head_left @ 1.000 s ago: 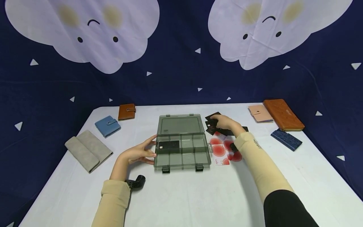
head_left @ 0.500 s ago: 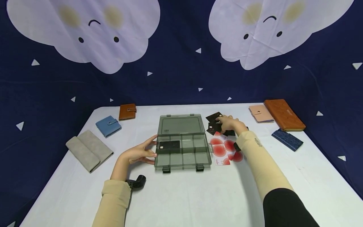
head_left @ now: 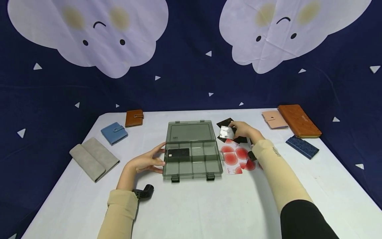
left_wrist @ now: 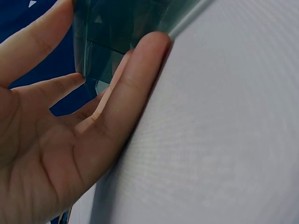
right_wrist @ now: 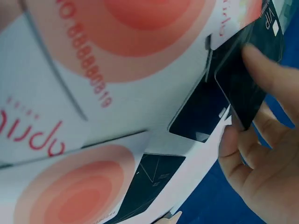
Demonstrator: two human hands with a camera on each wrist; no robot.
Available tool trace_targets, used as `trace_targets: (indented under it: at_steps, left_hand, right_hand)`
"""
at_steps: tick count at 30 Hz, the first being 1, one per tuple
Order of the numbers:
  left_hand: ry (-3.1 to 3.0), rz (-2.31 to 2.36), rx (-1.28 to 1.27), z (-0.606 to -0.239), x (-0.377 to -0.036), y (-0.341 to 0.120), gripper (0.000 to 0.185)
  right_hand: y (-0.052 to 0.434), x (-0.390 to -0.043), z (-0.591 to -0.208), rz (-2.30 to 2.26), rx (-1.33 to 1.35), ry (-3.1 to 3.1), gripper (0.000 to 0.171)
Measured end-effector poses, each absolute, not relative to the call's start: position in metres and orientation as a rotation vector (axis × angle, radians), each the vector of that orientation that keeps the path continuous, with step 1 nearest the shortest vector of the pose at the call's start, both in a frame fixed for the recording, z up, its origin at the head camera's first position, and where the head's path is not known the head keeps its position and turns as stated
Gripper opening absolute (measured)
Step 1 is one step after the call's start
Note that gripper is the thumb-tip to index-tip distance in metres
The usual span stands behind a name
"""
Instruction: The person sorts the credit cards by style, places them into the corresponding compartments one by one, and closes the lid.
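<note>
A translucent grey-green compartment box [head_left: 190, 131] lies with its lid folded back. One black card [head_left: 180, 155] with a chip rests in its upper left compartment. My left hand [head_left: 145, 161] stays at the box's left side, its spread, fairly straight fingers touching the wall. Right of the box, my right hand [head_left: 243, 129] pinches a black VIP card [right_wrist: 240, 84] between thumb and fingers; in the head view its tilted face glares silver. Under and around it lie other black cards [head_left: 223, 122]. Red-and-white cards [head_left: 231, 158] lie nearer, beside the box's right edge.
At the left are a grey wallet [head_left: 94, 159], a blue wallet [head_left: 114, 133] and a brown wallet [head_left: 134, 118]. At the right lie a pink wallet [head_left: 274, 119], a large brown wallet [head_left: 298, 120] and a dark blue wallet [head_left: 302, 147]. A dark blue curtain [head_left: 191, 86] hangs behind.
My right hand has shifted slightly right and lifted a black card from the pile, tilting it so its face catches the light. The left hand and the box stay put.
</note>
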State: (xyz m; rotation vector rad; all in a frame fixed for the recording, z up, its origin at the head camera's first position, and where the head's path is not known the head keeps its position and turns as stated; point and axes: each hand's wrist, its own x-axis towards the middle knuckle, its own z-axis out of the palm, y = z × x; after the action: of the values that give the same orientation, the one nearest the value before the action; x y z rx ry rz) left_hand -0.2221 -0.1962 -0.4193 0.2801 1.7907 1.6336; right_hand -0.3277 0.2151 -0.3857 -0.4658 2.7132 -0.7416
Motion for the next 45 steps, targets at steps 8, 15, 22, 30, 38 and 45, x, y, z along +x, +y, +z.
trace_targets:
  at_steps: [8,15,22,30,38,45]
  left_hand:
    - [1.782,1.643,0.289,-0.42,-0.222,-0.195,0.094]
    - [1.78,1.658,0.281,-0.42,-0.22,-0.194,0.092]
    - [1.782,1.662,0.29,-0.42,-0.221,-0.195,0.093]
    - [1.79,1.661,0.288,-0.421,-0.221,-0.195,0.093]
    - [1.786,1.659,0.278,-0.42,-0.221,-0.194,0.093]
    - [1.794,1.654,0.278,-0.421,-0.221,-0.195,0.093]
  right_hand:
    - [0.219,-0.327,-0.375,-1.161,-0.354,2.633,0.035]
    - [0.198,-0.308,-0.355,-1.356,-0.396,2.457,0.035]
    - [0.16,-0.281,-0.348,-1.305,-0.607,2.418,0.032]
    - [0.129,-0.26,-0.364,-1.001,-0.749,2.584,0.019]
    - [0.124,-0.252,-0.38,-0.786,-0.838,2.736,0.02]
    - [0.122,-0.248,-0.385,-0.428,-1.024,2.954,0.025]
